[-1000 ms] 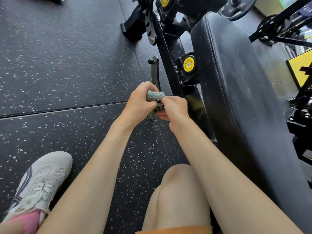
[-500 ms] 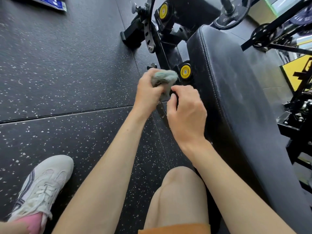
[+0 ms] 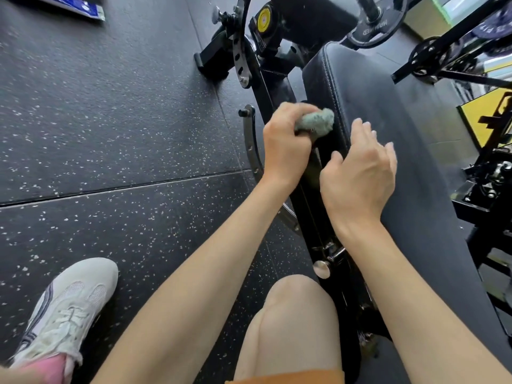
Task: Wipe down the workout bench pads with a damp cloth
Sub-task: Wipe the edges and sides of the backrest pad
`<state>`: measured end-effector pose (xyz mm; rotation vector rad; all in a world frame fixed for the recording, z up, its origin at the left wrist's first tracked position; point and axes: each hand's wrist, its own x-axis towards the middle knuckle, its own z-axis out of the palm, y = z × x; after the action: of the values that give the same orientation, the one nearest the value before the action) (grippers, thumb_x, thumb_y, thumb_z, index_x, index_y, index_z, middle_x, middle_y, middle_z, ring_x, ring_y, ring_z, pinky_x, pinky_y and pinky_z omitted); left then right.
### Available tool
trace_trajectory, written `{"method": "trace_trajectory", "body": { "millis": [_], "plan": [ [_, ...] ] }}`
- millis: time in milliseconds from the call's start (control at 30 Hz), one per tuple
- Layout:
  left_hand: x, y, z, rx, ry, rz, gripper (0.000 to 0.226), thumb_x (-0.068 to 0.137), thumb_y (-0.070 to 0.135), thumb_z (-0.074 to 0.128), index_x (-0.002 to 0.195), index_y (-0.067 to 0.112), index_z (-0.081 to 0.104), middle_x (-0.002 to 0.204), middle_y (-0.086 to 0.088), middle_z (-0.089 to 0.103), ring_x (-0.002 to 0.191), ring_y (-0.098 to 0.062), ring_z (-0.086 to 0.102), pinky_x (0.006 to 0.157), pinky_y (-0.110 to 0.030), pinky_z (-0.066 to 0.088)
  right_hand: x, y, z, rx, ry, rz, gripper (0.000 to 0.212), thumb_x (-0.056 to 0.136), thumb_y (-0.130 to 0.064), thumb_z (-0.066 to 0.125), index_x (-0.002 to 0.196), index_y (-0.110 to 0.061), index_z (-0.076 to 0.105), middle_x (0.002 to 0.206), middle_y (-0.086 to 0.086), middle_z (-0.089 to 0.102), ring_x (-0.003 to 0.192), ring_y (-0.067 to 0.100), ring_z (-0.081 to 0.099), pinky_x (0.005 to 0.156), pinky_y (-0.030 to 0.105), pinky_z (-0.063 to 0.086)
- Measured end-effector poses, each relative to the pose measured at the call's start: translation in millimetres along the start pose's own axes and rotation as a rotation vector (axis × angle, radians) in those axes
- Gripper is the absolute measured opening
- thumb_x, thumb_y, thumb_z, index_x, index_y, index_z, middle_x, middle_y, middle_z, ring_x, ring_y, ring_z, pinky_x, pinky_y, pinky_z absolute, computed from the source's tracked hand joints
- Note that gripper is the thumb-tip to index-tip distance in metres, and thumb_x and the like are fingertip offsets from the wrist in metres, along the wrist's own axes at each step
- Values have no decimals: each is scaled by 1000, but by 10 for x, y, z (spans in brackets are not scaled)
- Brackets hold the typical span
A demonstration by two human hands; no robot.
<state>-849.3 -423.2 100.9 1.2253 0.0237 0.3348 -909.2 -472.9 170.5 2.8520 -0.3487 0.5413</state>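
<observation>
You are kneeling on a speckled black rubber floor (image 3: 110,134) in a gym, and the long black bench pad (image 3: 415,134) is running away from you, with its steel frame (image 3: 273,87) lying along the pad's left side.

A second ago both of your hands were bunching the cloth (image 3: 317,123) over the floor, left of the pad and clear of it. Now your left grip (image 3: 285,142) is carrying it alone. The fingers are curling tightly round the grey-green wad, whose free end is sticking out and meeting the pad's left edge right by the stitched seam. It appears to be touching there.

Your right grip (image 3: 360,173) is no longer holding anything. It is hanging wide over the pad's near-left part, fingers spread and relaxed. I cannot tell whether the fingertips are resting on the vinyl.

This suggests the folding is finished and the wiping is only just starting. The pad's top is looking dull and faintly streaked, so most of the surface is probably still waiting. The wad is quite tight, so you may be cleaning only a narrow strip per pass.
</observation>
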Motion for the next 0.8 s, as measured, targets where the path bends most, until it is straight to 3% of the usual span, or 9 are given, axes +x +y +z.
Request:
{"method": "trace_trajectory", "body": {
  "millis": [133, 300, 467, 600, 700, 800],
  "plan": [
    [169, 42, 79, -10, 108, -144, 44, 67, -19, 51, 95, 6, 72, 91, -2, 63, 83, -7, 57, 72, -9, 44, -5, -29, 39, 14, 11, -1, 60, 87, -4, 56, 144, -5, 37, 149, 15, 40, 139, 24, 35, 118, 36, 8],
    [-360, -36, -86, -45, -90, -14, 36, 67, -12, 54, 91, 7, 73, 95, -7, 67, 94, -22, 62, 84, -33, 52, -14, -44, 80, 36, 72, 15, 58, 81, 2, 51, 139, -2, 44, 144, 18, 45, 136, 28, 40, 118, 37, 12],
    [-16, -29, 85, 88, 61, 59, 44, 64, -16, 48, 90, 8, 75, 88, -3, 57, 89, -26, 57, 79, -37, 50, -7, -31, 60, 39, 66, -4, 59, 83, -1, 55, 141, -2, 43, 143, 19, 45, 136, 28, 41, 118, 38, 12],
    [271, -6, 133, 73, 101, -54, 49, 64, -17, 45, 92, 9, 74, 88, 3, 54, 92, -25, 56, 81, -42, 51, -18, -39, 62, 31, 65, -9, 58, 83, -3, 54, 140, -2, 43, 143, 19, 46, 135, 27, 42, 118, 38, 13],
    [269, -18, 20, 131, -50, -14, 51, 64, -16, 45, 97, 9, 74, 96, -2, 63, 96, -20, 57, 86, -27, 49, 12, -69, 38, 65, 87, 20, 52, 84, -8, 55, 135, 0, 49, 138, 20, 51, 131, 30, 47, 117, 39, 15],
    [145, -96, -171, 119, -243, -6, 47, 64, -17, 48, 95, 6, 74, 96, -4, 62, 93, -15, 57, 79, -10, 44, 76, -64, -48, 33, 79, -4, 37, 89, -19, 58, 120, 1, 59, 119, 19, 64, 112, 35, 57, 116, 40, 18]
  ]
}}
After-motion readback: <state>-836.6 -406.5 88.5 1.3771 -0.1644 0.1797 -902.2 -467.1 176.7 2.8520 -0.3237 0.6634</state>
